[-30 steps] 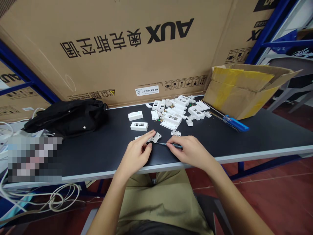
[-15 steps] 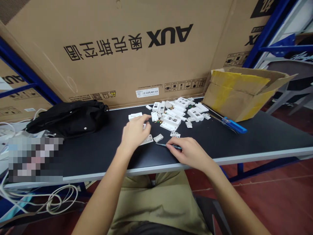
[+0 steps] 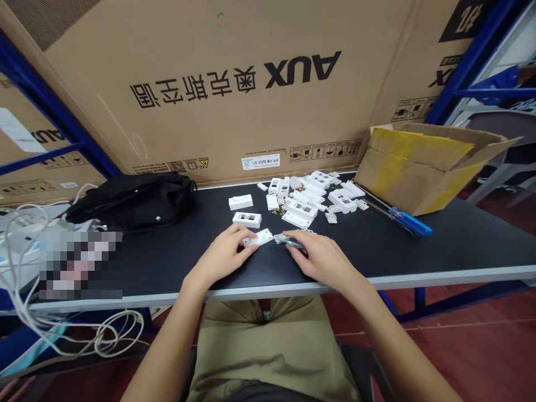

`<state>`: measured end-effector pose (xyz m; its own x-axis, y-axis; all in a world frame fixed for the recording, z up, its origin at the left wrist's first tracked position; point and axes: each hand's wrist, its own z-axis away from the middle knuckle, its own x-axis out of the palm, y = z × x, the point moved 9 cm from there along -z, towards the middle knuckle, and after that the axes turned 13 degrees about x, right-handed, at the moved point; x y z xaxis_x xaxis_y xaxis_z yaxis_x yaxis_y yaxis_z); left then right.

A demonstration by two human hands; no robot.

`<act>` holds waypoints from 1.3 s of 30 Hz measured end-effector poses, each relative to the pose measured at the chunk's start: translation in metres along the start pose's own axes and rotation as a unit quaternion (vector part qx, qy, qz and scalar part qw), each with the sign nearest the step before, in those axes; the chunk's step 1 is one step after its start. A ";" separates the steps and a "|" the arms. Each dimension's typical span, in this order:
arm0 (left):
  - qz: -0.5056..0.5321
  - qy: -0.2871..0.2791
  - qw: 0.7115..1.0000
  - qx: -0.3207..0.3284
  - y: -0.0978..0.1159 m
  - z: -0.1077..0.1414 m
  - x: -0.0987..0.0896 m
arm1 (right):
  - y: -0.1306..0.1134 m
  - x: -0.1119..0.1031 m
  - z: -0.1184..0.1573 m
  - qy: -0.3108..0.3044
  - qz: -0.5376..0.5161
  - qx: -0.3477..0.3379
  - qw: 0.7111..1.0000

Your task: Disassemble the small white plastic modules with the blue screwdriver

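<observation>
Between its thumb and fingers, my left hand (image 3: 226, 251) grips a flat white plastic plate (image 3: 260, 238) by its left end. My right hand (image 3: 316, 252) is closed on a thin screwdriver (image 3: 292, 242), whose tip points left. A small white part (image 3: 280, 238) lies under the screwdriver, beside the plate's right end; whether my right fingers also hold it is unclear. Behind my left hand rest a white housing with dark openings (image 3: 247, 219) and another white block (image 3: 240, 201). Farther right, a pile of white plastic parts (image 3: 302, 211) is spread over the black tabletop.
A black bag (image 3: 134, 198) lies at the left, near white cables (image 3: 103, 335). At the right stand an open cardboard box (image 3: 414, 173) and, before it, a blue-handled tool (image 3: 410, 220). A large carton (image 3: 234, 128) rises behind the black table (image 3: 419, 254).
My left hand has come down from the white housings and taken hold of the plate's end. My right hand has brought the screwdriver over the small part. The view has shifted slightly.
</observation>
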<state>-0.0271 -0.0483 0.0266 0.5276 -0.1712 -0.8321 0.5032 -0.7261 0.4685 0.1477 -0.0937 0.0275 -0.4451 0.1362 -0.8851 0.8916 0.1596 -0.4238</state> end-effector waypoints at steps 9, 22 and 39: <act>-0.187 0.038 0.982 0.019 -0.021 -0.025 -0.026 | -0.005 0.014 -0.032 0.007 0.068 0.056 0.996; 0.335 0.230 0.911 -0.073 0.001 0.008 -0.019 | 0.001 -0.009 -0.011 0.019 -0.197 0.057 0.978; -0.034 0.122 0.984 -0.124 -0.008 0.026 -0.007 | 0.073 -0.042 -0.005 0.176 -0.168 0.215 0.946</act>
<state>-0.0520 -0.0587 0.0210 0.6203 0.0592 -0.7821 0.6789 -0.5399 0.4975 0.2315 -0.0828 0.0348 -0.6420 0.4779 -0.5996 0.6130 -0.1499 -0.7758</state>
